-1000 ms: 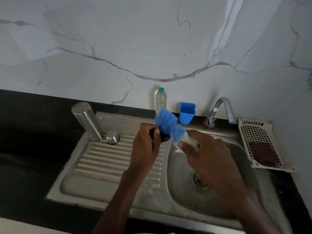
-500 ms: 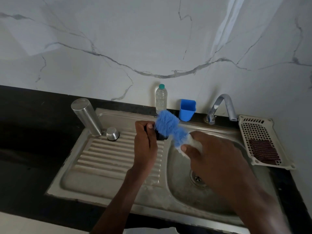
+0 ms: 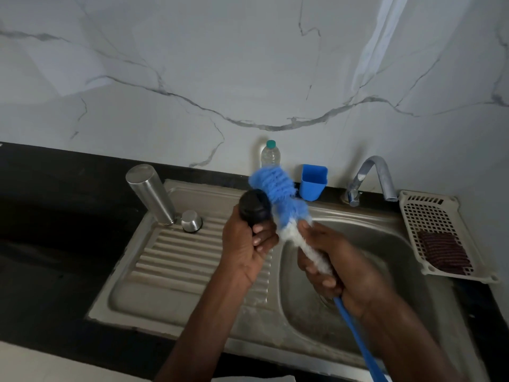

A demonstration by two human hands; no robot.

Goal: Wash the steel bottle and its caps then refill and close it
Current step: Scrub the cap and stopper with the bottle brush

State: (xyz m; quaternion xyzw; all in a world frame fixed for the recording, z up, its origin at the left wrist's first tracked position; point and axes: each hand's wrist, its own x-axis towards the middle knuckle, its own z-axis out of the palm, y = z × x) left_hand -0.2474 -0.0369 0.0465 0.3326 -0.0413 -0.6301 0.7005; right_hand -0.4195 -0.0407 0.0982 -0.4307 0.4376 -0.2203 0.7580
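Steel bottle (image 3: 152,193) upside down — sink (image 3: 190,277) drainboard

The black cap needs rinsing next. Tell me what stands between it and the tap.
Only the blue bottle brush, held by the right hand, lies between the round black cap and the curved steel tap.

This is a kitchen in a home. A steel sink (image 3: 192,271) with a ribbed draining board sits in a black counter (image 3: 55,230). A bent metal tap (image 3: 371,177) stands at the back, by a white marble wall (image 3: 248,64). A plastic tray (image 3: 429,216) beside the sink holds a dark red scrub pad (image 3: 443,252). A blue cup (image 3: 313,183) and a small water bottle (image 3: 270,155) stand by the wall.
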